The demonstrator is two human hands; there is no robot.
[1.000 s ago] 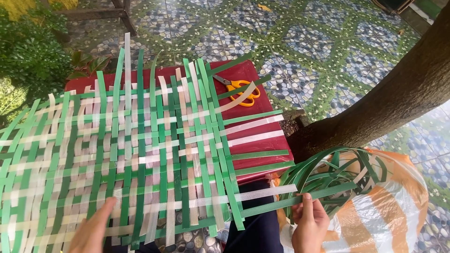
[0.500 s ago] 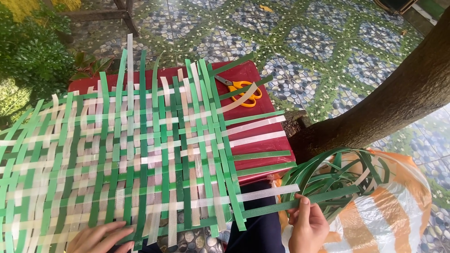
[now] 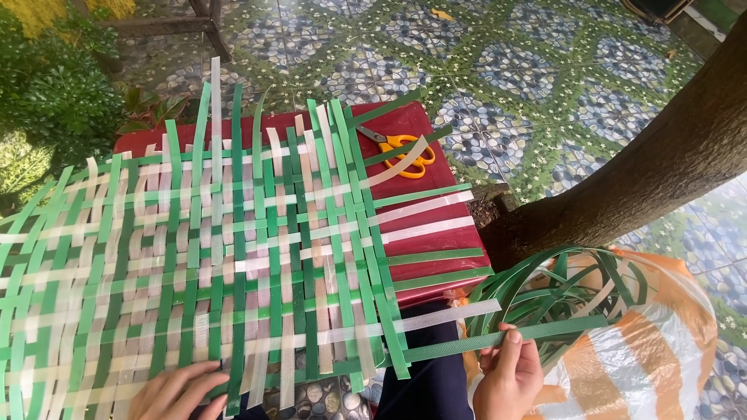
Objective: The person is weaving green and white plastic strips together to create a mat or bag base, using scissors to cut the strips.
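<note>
A loose woven mat point(image 3: 233, 264) of green and translucent white plastic strips lies across a dark red table point(image 3: 424, 233). My left hand point(image 3: 175, 391) rests flat on the mat's near edge, fingers spread over the strips. My right hand point(image 3: 507, 377) pinches a long green strip point(image 3: 506, 340) that runs out from the mat's near right side. Just beyond that hand, a coil of green strips point(image 3: 560, 288) sits in an orange and white plastic bag point(image 3: 661, 365).
Orange-handled scissors point(image 3: 405, 149) lie on the table's far right corner. A thick tree trunk point(image 3: 646, 175) leans across the right side. Patterned blue and green tiles point(image 3: 498, 54) cover the floor, and leafy plants point(image 3: 47, 101) stand at the far left.
My left hand has slid right along the mat's near edge and flattened on it. My right hand keeps hold of the green strip and has shifted only slightly.
</note>
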